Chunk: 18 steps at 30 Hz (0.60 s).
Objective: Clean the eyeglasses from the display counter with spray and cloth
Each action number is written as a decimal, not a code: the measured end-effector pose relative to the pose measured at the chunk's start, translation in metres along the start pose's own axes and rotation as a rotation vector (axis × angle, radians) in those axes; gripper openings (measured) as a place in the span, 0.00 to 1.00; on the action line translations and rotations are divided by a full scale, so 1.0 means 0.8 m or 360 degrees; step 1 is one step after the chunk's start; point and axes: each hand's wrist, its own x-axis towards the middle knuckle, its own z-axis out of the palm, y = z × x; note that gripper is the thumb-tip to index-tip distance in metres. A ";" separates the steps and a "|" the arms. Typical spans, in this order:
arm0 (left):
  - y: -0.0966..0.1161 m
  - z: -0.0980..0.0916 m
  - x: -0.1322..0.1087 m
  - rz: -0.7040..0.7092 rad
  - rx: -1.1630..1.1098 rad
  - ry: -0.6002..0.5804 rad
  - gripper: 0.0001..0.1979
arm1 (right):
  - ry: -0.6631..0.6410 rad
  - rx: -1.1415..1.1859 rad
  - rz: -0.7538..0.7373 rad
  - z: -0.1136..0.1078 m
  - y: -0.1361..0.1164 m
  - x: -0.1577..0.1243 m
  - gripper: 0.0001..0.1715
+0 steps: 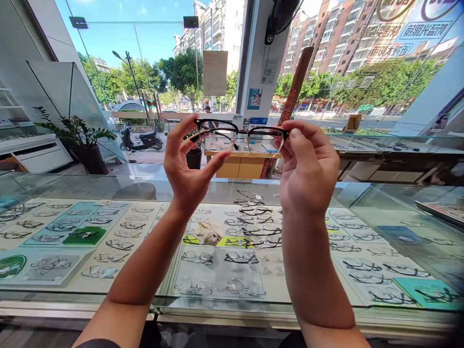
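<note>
A pair of eyeglasses (243,131) with a dark upper rim and clear lenses is held up in front of me, above the counter. My right hand (308,164) pinches its right end between thumb and fingers. My left hand (190,164) is curved round the left lens. Its index finger touches the upper left corner of the frame, and its thumb is at the lower rim. The left temple arm lies folded behind the lens. The right temple arm is mostly hidden by my right hand.
Below is a glass display counter (217,304) with rows of eyeglasses on trays. A crumpled beige cloth (208,233) lies among them. A potted plant (94,157) stands beyond at the left. More display cases (384,145) line the window at the right.
</note>
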 end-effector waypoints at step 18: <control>-0.033 -0.009 0.011 -0.0310 -0.0339 -0.0271 0.34 | -0.0405 -0.0031 0.0239 -0.007 -0.007 0.005 0.19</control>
